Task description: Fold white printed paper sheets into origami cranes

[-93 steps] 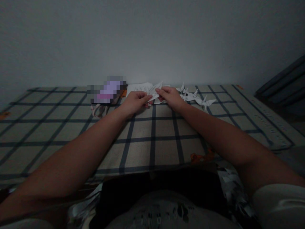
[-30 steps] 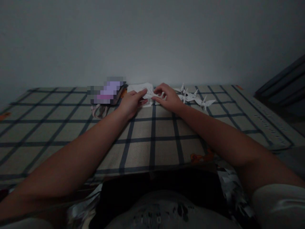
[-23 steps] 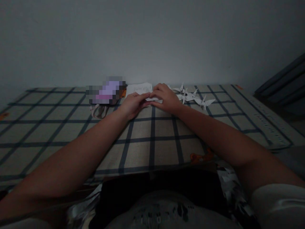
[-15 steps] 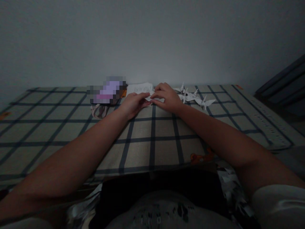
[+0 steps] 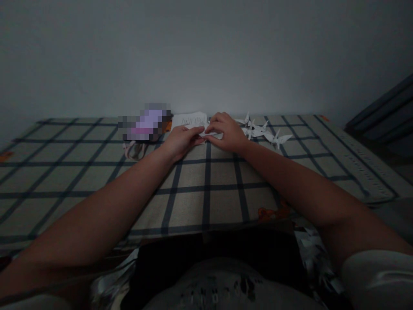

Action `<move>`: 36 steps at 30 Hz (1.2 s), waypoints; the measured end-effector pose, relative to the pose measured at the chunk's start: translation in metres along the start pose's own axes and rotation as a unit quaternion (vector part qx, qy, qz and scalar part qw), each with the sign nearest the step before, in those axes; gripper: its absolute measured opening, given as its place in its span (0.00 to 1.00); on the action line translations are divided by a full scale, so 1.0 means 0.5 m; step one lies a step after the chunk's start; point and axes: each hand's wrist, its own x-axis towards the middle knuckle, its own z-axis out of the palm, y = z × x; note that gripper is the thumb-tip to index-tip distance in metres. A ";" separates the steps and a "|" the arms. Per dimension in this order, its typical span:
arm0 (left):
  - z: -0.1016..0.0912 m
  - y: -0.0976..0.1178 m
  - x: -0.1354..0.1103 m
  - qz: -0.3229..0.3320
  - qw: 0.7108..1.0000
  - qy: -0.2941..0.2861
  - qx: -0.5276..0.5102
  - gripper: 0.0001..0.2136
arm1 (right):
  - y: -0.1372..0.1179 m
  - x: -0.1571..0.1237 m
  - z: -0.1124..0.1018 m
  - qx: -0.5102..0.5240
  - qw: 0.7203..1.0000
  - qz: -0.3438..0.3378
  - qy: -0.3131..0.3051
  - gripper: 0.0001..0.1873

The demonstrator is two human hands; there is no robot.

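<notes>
Between my two hands is a small folded piece of white paper (image 5: 217, 135), mostly covered by my fingers. My left hand (image 5: 181, 141) pinches its left side, thumb on top. From the right, my right hand (image 5: 228, 132) grips it between thumb and fingers, the fingertips of both hands nearly meeting. How the paper is folded is too dim and small to make out. Just beyond my left hand lie printed white sheets (image 5: 189, 119). Several folded paper cranes (image 5: 258, 129) rest in a cluster right of my right hand.
A checked cloth (image 5: 190, 200) covers the table, which meets a plain wall (image 5: 206, 56) at the back. Left of my hands lies a phone (image 5: 146, 125), its screen lit and blurred out, with a light strap (image 5: 134, 150). Dark slatted furniture (image 5: 383, 116) stands at the far right.
My fingertips have shifted very slightly on the paper; the left thumb sits a touch further right. Everything else stays in place.
</notes>
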 end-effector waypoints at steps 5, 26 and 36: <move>0.000 -0.002 -0.003 0.005 1.000 -0.022 0.009 0.11 | 0.003 0.001 0.000 0.004 1.000 -0.006 0.009 0.11; -0.016 -0.016 0.007 0.084 0.992 -0.067 0.074 0.15 | 0.016 0.006 0.009 0.068 0.995 0.052 0.059 0.08; -0.024 -0.024 0.012 0.127 0.980 0.007 0.155 0.16 | 0.010 0.012 0.001 0.098 0.991 0.070 0.057 0.04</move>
